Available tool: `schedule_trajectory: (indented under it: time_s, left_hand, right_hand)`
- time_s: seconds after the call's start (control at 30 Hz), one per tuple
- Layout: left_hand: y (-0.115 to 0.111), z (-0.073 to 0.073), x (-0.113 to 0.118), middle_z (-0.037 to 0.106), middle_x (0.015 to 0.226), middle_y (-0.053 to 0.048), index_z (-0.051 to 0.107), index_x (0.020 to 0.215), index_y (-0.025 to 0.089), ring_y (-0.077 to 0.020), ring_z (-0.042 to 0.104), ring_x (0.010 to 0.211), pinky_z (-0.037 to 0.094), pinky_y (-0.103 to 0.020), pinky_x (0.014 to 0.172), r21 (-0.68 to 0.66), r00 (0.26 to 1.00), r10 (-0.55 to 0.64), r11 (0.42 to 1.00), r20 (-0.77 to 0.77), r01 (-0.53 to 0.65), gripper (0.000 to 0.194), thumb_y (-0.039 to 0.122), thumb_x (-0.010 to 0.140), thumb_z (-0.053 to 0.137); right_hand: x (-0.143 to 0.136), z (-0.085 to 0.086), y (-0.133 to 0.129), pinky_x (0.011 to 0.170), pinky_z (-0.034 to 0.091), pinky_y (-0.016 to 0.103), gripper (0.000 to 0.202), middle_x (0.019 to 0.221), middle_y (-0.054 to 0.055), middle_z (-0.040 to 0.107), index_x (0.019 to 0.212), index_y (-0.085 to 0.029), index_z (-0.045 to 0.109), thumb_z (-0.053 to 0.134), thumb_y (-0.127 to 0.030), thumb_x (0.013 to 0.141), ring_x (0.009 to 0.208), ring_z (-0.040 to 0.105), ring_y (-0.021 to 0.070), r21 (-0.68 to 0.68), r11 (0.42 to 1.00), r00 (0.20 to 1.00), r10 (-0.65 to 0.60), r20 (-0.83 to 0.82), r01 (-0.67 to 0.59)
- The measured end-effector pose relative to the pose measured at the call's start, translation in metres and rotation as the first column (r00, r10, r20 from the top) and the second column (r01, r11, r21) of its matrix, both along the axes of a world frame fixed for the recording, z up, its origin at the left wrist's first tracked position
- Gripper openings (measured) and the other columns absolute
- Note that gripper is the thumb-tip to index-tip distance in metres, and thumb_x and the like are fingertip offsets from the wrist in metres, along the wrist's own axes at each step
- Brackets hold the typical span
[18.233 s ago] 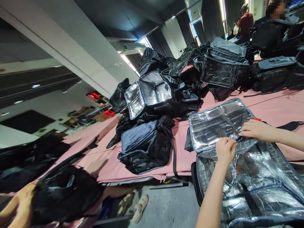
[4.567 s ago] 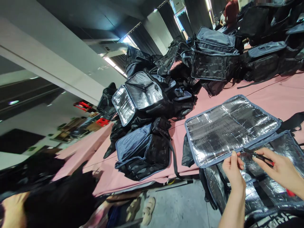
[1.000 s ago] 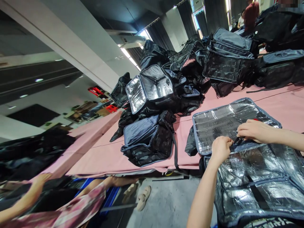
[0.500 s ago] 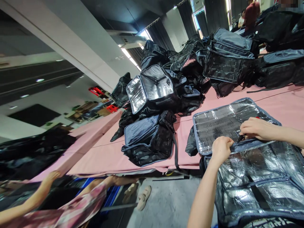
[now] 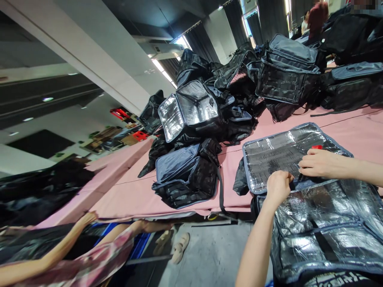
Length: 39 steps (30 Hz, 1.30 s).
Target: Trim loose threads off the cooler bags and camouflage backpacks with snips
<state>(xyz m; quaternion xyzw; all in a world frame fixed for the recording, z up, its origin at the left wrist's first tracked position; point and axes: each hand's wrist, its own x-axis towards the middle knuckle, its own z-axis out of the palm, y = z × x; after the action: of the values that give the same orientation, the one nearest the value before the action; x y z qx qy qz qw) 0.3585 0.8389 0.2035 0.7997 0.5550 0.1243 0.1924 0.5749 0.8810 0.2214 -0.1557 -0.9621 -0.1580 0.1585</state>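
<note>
An opened bag with a silver foil lining [image 5: 326, 223] lies at the right, its lid [image 5: 275, 153] folded back over the pink table. At the seam between lid and body, my left hand [image 5: 279, 187] is closed on the blue-grey edge. Just right of it, my right hand [image 5: 321, 163] is closed round a small dark tool whose tip points at the seam. A red piece [image 5: 317, 147] shows above the right hand; whether it belongs to the tool is unclear.
A smaller open black bag [image 5: 187, 175] sits left on the pink table [image 5: 131, 195]. Behind it are a foil-lined bag [image 5: 197, 103] and several piled black bags [image 5: 290, 75]. Another person's arm [image 5: 66, 239] reaches the table's edge at lower left.
My right hand has shifted slightly left and its fingers have turned, showing more of the red piece. The other person's hand at lower left has moved right along the table's edge.
</note>
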Motion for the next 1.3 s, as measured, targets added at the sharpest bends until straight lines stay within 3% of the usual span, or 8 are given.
schedule_trajectory:
  time_s: [0.13, 0.37, 0.53, 1.13, 1.3]
  left_hand:
    - [0.000, -0.001, -0.001, 0.072, 0.096, -0.006, 0.073, 0.091, 0.020, -0.0210, 0.063, 0.094, 0.047, -0.030, 0.085, -0.004, 1.000, -0.005, 1.000, 0.010, 0.005, 0.028, 0.024, 0.093, 0.045]
    - [0.005, -0.003, -0.006, 0.074, 0.095, -0.002, 0.073, 0.090, 0.023, -0.0181, 0.065, 0.092, 0.047, -0.025, 0.080, -0.045, 0.998, -0.023, 0.999, 0.059, 0.026, 0.026, 0.020, 0.090, 0.047]
    - [0.006, -0.002, -0.006, 0.074, 0.098, -0.001, 0.073, 0.092, 0.023, -0.0185, 0.065, 0.094, 0.047, -0.024, 0.080, -0.078, 0.995, -0.010, 0.997, 0.099, 0.018, 0.024, 0.023, 0.090, 0.049]
    - [0.006, -0.006, -0.006, 0.074, 0.097, -0.002, 0.072, 0.086, 0.022, -0.0195, 0.065, 0.093, 0.045, -0.026, 0.077, -0.051, 0.994, -0.014, 0.999, 0.105, 0.019, 0.024, 0.020, 0.089, 0.049]
    - [0.005, -0.005, -0.004, 0.074, 0.095, -0.003, 0.072, 0.086, 0.022, -0.0201, 0.065, 0.091, 0.046, -0.028, 0.078, -0.038, 0.995, -0.004, 0.999, 0.104, 0.008, 0.024, 0.019, 0.089, 0.049]
  right_hand:
    - [0.003, 0.002, 0.007, 0.069, 0.034, 0.033, 0.035, 0.078, 0.001, 0.058, 0.087, -0.019, 0.061, 0.029, -0.012, 0.099, 0.070, 0.052, 0.0164, -0.015, 0.998, 0.995, 0.055, 0.082, -0.053]
    - [0.015, -0.027, -0.003, 0.069, 0.039, 0.030, 0.028, 0.097, 0.008, 0.063, 0.105, -0.017, 0.060, 0.034, -0.028, 0.102, 0.083, 0.058, 0.0178, -0.250, 0.968, 0.965, -0.101, -0.240, 0.039]
    - [0.011, -0.043, -0.018, 0.066, 0.039, 0.028, 0.027, 0.098, 0.008, 0.063, 0.106, -0.017, 0.061, 0.036, -0.024, 0.102, 0.076, 0.055, 0.0172, -0.176, 0.981, 0.947, -0.130, -0.292, 0.080]
    - [-0.001, -0.055, -0.029, 0.070, 0.035, 0.032, 0.028, 0.099, 0.010, 0.064, 0.109, -0.013, 0.060, 0.035, -0.008, 0.097, 0.082, 0.057, 0.0184, -0.037, 0.991, 0.933, -0.135, -0.333, 0.130]
    - [-0.003, -0.061, -0.030, 0.070, 0.039, 0.032, 0.027, 0.096, 0.008, 0.064, 0.107, -0.016, 0.060, 0.037, -0.008, 0.096, 0.084, 0.059, 0.0185, -0.130, 0.987, 0.903, -0.136, -0.407, 0.090]
